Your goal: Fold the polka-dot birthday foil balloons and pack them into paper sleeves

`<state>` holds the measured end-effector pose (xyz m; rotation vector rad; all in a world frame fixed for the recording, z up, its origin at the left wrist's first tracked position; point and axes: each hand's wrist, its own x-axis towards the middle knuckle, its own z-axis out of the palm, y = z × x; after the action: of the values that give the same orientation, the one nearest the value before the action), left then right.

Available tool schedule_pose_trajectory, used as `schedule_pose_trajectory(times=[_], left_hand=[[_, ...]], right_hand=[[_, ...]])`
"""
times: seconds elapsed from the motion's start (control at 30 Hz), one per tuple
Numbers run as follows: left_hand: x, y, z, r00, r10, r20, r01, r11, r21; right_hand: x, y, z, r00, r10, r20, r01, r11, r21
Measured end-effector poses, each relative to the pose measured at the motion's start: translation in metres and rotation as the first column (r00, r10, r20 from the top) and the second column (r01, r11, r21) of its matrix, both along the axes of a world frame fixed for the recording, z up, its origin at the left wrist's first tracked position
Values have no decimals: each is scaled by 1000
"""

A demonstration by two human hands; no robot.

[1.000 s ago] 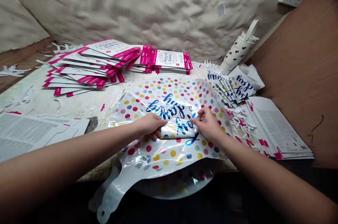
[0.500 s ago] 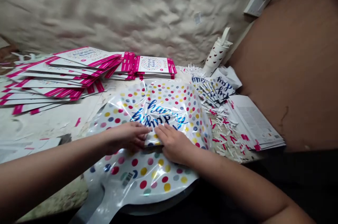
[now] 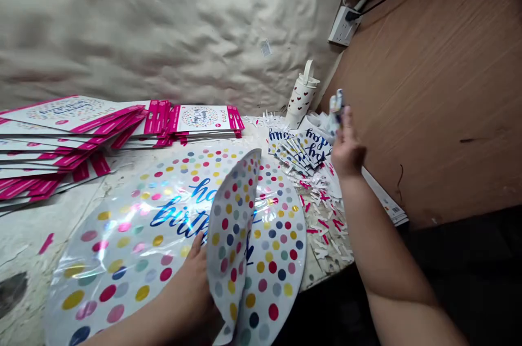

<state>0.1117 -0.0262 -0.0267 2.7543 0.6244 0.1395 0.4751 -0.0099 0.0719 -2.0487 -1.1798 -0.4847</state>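
Foil balloon with coloured dots lay on the bench, one edge folded up into a curved flap. My left grip held that flap up, thumb resting on the balloon's printed face. My right grip was raised and clenched on a small folded printed piece. Folded balloons sat just beyond, beside white and pink paper scraps, with pink-edged cards stacked to the left.

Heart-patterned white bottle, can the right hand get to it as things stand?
Probably yes: the right hand is raised near the heart-patterned white bottle, with only crumpled white material between them. It holds a small folded piece, though, so it would need freeing first.
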Motion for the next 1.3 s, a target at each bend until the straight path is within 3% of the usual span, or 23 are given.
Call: schedule_pose_trajectory(times=[0.1, 0.17, 0.23, 0.3, 0.4, 0.43, 0.47, 0.5, 0.53, 0.57, 0.6, 0.63, 0.67, 0.7, 0.73, 0.8, 0.87, 0.97, 1.03, 1.17, 1.23, 1.3], left_hand=[[5, -4, 2, 972, 207, -114, -223, 963, -149], [5, -6, 5, 904, 378, -202, -424, 858, -290], [3, -7, 9, 858, 462, -226, -511, 723, -464], [-1, -6, 15, 855, 480, -195, -474, 576, -666], [-3, -1, 30, 867, 489, -97, -285, 326, -901], [-2, 0, 37, 869, 488, -76, -244, 291, -925], [2, 0, 44, 878, 476, -56, -230, 315, -921], [7, -1, 51, 897, 440, -38, -231, 394, -890], [13, -3, 58, 926, 377, -26, -231, 510, -828], [20, -6, 64, 955, 296, -18, -212, 637, -741], [27, -10, 68, 979, 205, -21, -170, 750, -639], [33, -15, 71, 993, 113, -39, -116, 835, -537], [39, -20, 73, 997, 39, -70, -66, 891, -448], [42, -25, 74, 995, -18, -103, -22, 926, -376], [43, -30, 73, 990, -62, -130, 17, 947, -320], [35, -39, 69, 975, -128, -184, 82, 967, -241], [12, -46, 61, 957, -134, -257, 88, 979, -183], [-41, -59, 48, 956, -28, -291, -6, 993, -117], [-78, -67, 44, 979, 77, -189, -92, 993, -76], [-131, -58, 57, 985, 169, -25, -170, 974, -149], [-148, -39, 68, 980, 188, -66, -198, 957, -212], [-161, -18, 72, 963, 214, -163, -250, 936, -248]], right_hand=[[16, 41, -31, 994, 85, -66, -103, 926, -364], [18, 58, -54, 989, 54, -136, -112, 881, -460], [20, 65, -70, 985, 14, -175, -99, 867, -488], [22, 66, -76, 981, -14, -194, -87, 859, -504], [19, 56, -64, 982, -29, -186, -67, 871, -487], [13, 49, -56, 985, -22, -172, -62, 883, -465], [3, 40, -46, 988, 20, -152, -84, 898, -432], [-11, 28, -35, 986, 112, -122, -152, 905, -397], [-28, 13, -24, 965, 249, -79, -260, 891, -372], [-48, -4, -14, 894, 447, -26, -424, 828, -366], [-69, -21, -5, 760, 649, 22, -583, 697, -417], [-88, -39, 2, 593, 805, 39, -680, 526, -511], [-106, -56, 5, 451, 891, 47, -717, 393, -576], [-119, -72, 6, 355, 934, 31, -707, 290, -645], [-127, -85, 3, 317, 948, 21, -673, 240, -699], [-129, -105, -12, 342, 940, 15, -602, 232, -764], [-116, -115, -35, 393, 920, -16, -618, 251, -745], [-89, -125, -66, 434, 880, -194, -783, 262, -564], [-75, -128, -77, 455, 821, -344, -852, 289, -435], [-61, -120, -78, 506, 621, -598, -861, 409, -303], [-56, -108, -74, 509, 485, -711, -835, 480, -270], [-52, -95, -70, 459, 362, -812, -837, 482, -258]])
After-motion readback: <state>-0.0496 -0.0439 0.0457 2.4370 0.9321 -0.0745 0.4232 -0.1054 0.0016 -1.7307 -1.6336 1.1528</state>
